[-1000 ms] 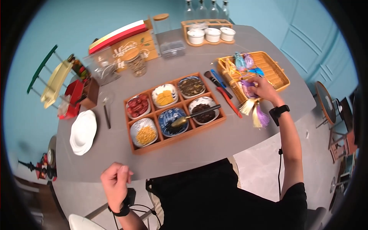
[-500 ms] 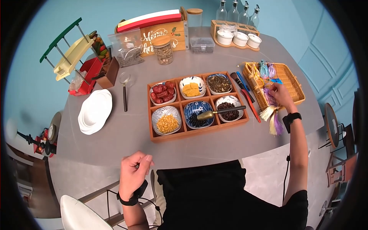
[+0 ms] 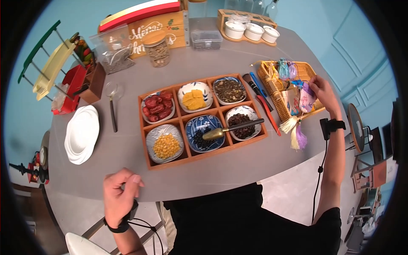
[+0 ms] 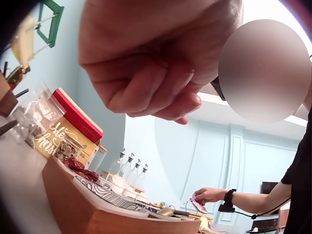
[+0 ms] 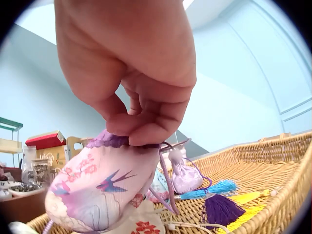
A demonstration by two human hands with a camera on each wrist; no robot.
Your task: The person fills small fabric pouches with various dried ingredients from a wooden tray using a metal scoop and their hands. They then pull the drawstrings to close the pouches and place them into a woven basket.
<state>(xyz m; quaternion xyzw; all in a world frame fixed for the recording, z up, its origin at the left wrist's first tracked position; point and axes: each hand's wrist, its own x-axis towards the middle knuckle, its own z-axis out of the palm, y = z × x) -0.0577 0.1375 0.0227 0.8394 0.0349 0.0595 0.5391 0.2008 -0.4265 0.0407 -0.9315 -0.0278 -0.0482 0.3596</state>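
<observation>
The right hand [image 3: 325, 94] pinches the gathered top of a pink and purple printed pouch [image 3: 307, 98] above the front of the wicker basket [image 3: 278, 104]. Close up in the right wrist view, thumb and fingers of the right hand [image 5: 131, 83] grip the purple edge of the pouch [image 5: 105, 185], which shows a blue swallow and pink flowers. Other small pouches and tassels [image 5: 222, 209] lie in the basket [image 5: 292, 165]. Held over the near left table edge, the left hand [image 3: 121, 195] has curled fingers and nothing in it, as the left wrist view also shows.
A wooden six-compartment tray [image 3: 204, 157] with filled bowls stands mid-table, a brass scoop [image 3: 214, 134] across it. Red tongs [image 3: 268, 114] and brushes lie between tray and basket. White plates [image 3: 83, 134] and a small strainer [image 3: 112, 106] are at left; jars and bottles stand behind.
The right hand has lifted the pink and purple pouch up from the basket's contents, and more of the pouch shows. The left hand stays curled near the table edge; the head view has shifted.
</observation>
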